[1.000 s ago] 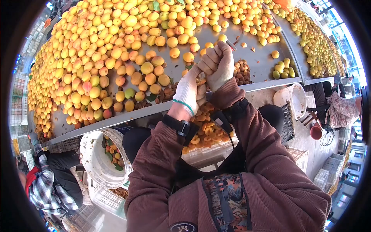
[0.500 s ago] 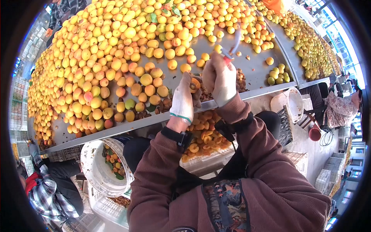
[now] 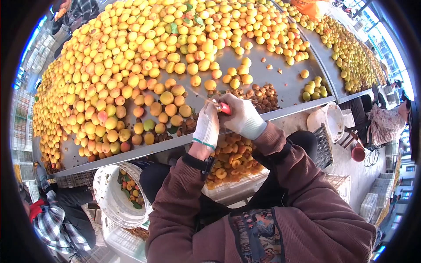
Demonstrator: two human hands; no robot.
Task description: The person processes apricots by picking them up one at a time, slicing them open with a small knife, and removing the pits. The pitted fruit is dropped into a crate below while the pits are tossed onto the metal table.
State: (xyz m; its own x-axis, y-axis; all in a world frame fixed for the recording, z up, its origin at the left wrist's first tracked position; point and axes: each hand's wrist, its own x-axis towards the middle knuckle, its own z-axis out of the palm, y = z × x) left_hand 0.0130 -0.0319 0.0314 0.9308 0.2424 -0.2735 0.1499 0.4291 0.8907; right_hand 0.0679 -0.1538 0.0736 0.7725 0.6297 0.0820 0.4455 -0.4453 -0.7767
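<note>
My left hand (image 3: 207,125), in a white glove, is closed at the near edge of the metal table; what its fingers hold is hidden. Close against it on the right, my right hand (image 3: 243,115), also gloved, grips a red-handled tool (image 3: 226,108) whose thin end points left over my left hand. Yellow-orange apricots (image 3: 131,57) cover much of the table. Brown pits (image 3: 263,96) lie in a heap just beyond my hands. Below them, a crate of halved apricots (image 3: 232,162) stands between my knees.
A white bucket (image 3: 103,188) with some fruit stands at lower left. The metal table rim (image 3: 175,142) runs in front of me. Co-workers sit at the left and right edges. A red pot (image 3: 358,153) and a white tub (image 3: 335,120) are at right.
My right hand has come down and left against my left hand, and the tool has swung from pointing up to pointing left. The orange fruit piece seen at my left hand no longer shows.
</note>
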